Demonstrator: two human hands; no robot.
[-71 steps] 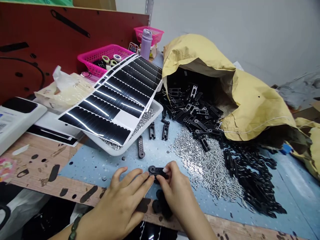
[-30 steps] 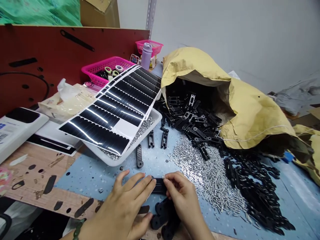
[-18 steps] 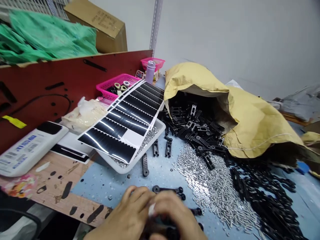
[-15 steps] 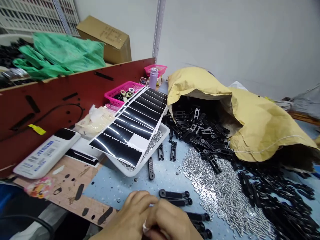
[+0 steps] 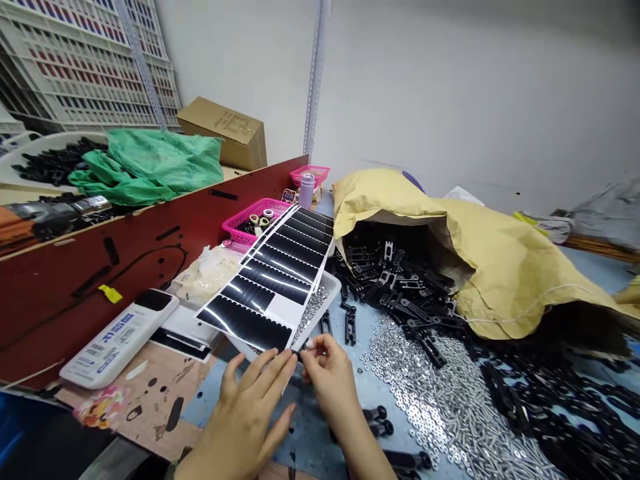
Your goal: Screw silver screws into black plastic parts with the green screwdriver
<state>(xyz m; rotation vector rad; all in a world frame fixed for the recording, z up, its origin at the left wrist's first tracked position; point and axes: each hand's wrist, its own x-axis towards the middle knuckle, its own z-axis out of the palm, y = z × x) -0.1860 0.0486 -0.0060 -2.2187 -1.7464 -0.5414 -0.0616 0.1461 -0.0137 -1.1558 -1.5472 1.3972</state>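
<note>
My left hand (image 5: 253, 407) is open, fingers stretched out, with the fingertips at the near right corner of the sheet of black stickers (image 5: 255, 293). My right hand (image 5: 330, 373) is closed in a pinch beside that corner; a small dark bit shows by its fingertips, too small to make out. The sheet has scalloped black strips and one bare white patch, and lies tilted over a white tray (image 5: 334, 288) of small metal parts. Black handle-like arms (image 5: 405, 460) lie partly hidden by my right forearm.
Loose metal screws and washers (image 5: 440, 393) spread to the right, beside black plastic parts (image 5: 540, 393). A yellow paper sack (image 5: 390, 193) spills black brackets (image 5: 395, 287). At left are a white phone-shaped device (image 5: 115, 343), a pink basket (image 5: 240, 233) and a red board (image 5: 100, 280).
Both hands have moved forward from the near edge to the sheet's near corner. They were together; now the left fingers are spread. The view has tipped upward.
</note>
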